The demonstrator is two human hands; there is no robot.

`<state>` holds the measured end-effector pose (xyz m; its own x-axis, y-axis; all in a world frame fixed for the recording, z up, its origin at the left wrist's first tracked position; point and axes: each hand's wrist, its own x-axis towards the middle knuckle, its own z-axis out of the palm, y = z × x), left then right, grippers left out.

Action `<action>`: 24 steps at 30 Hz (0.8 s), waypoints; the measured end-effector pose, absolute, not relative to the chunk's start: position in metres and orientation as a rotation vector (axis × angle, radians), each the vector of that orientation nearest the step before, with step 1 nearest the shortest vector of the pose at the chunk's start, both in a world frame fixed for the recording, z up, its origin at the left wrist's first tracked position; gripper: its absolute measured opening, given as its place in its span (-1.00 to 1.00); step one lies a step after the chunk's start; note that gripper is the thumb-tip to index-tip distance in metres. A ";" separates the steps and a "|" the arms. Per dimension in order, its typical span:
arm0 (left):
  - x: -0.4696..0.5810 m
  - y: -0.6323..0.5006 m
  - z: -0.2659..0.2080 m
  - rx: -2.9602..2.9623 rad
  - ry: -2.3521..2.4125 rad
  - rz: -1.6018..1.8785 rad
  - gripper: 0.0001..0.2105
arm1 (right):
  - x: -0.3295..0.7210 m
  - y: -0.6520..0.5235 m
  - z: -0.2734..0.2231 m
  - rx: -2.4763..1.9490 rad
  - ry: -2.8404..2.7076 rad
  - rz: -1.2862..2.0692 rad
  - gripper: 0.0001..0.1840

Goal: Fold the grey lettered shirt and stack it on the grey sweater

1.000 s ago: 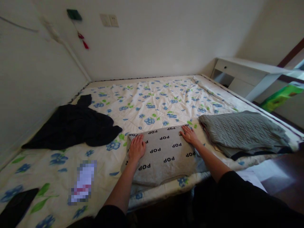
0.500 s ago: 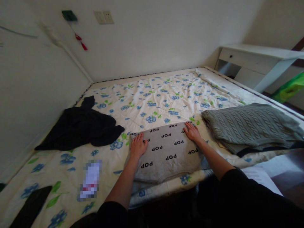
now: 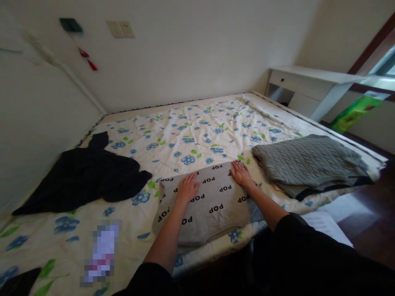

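left hand (image 3: 187,188) flat, fingers spread, on folded grey cloth (image 3: 210,203) | right hand (image 3: 241,174) flat, fingers spread, on cloth's far right corner; knitted sweater (image 3: 308,164) just right of it | black clothes (image 3: 83,172) well left of left hand; all on bed (image 3: 197,127)

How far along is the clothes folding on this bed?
Done: a grey cable-knit sweater lies folded at the right edge of the floral bedsheet. In hand: the left hand and right hand press flat on a folded grey garment printed POP. Left: a crumpled black garment lies unfolded.
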<state>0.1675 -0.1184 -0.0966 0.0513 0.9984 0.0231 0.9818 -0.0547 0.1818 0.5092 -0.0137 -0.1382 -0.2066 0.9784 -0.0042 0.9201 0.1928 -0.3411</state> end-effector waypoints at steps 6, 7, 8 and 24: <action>0.066 -0.158 -0.101 1.979 2.396 0.280 -0.36 | 0.506 -0.015 -0.135 -1.829 -2.255 0.405 -0.26; 0.057 -0.161 -0.101 1.950 2.424 0.285 -0.36 | 0.505 -0.015 -0.133 -1.836 -2.254 0.408 -0.27; 0.052 -0.164 -0.103 1.933 2.443 0.291 -0.36 | 0.503 -0.016 -0.130 -1.846 -2.251 0.409 -0.27; 0.046 -0.164 -0.123 1.962 2.453 0.470 -0.37 | 0.241 -0.093 -0.100 -1.196 -2.525 0.627 -0.30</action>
